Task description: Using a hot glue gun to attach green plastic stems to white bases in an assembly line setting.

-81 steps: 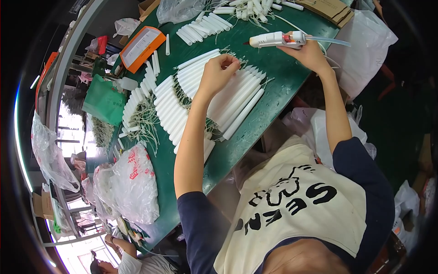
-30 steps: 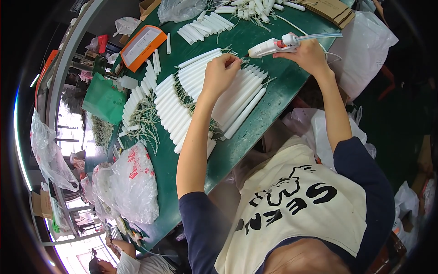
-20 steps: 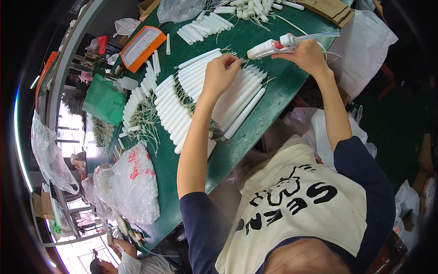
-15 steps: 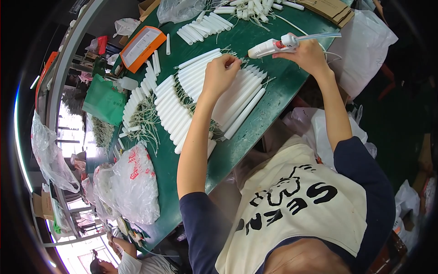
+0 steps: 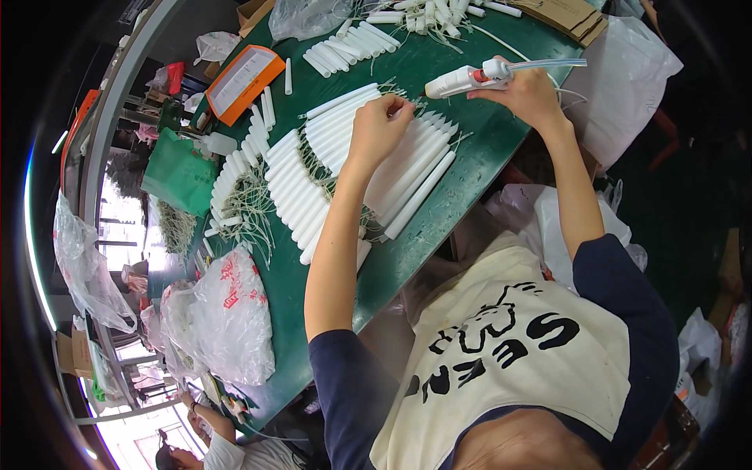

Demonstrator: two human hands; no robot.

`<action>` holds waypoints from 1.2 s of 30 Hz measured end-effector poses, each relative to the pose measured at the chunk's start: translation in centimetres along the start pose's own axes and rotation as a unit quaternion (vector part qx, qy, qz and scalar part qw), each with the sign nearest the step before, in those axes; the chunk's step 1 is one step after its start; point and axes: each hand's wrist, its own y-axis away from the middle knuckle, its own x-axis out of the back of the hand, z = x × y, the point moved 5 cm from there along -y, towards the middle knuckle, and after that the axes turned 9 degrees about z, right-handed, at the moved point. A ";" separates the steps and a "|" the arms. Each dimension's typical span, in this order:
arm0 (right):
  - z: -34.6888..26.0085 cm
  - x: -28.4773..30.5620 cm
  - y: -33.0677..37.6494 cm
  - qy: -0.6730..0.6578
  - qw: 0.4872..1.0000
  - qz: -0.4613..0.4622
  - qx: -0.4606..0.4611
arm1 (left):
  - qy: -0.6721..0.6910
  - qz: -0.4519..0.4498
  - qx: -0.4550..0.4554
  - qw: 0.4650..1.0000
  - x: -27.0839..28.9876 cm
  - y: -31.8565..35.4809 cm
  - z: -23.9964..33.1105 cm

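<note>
My right hand (image 5: pixel 534 95) grips a white hot glue gun (image 5: pixel 462 81) with red parts. A clear glue stick (image 5: pixel 552 63) runs out of its back, and its nozzle points left, close to my left fingertips. My left hand (image 5: pixel 381 129) has thumb and fingers pinched together over the string ends of a row of white sticks (image 5: pixel 341 125). What it pinches is too small to make out. Under and beside that hand, more white sticks (image 5: pixel 419 184) lie side by side, some pointed at the far end. Thin pale strings (image 5: pixel 317 166) trail between the rows.
More white sticks (image 5: pixel 352 48) lie at the table's (image 5: pixel 305 305) far side. To the left are an orange box (image 5: pixel 244 82), a green bag (image 5: pixel 180 174) and a clear plastic bag (image 5: pixel 231 317). Flat cardboard (image 5: pixel 560 19) sits at the far right. Another person (image 5: pixel 215 439) is at lower left.
</note>
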 end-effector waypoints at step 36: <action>7.3 -4.8 1.2 -0.117 0.925 -0.074 -0.354 | 0.030 -0.025 -0.044 0.998 0.3 0.5 0.7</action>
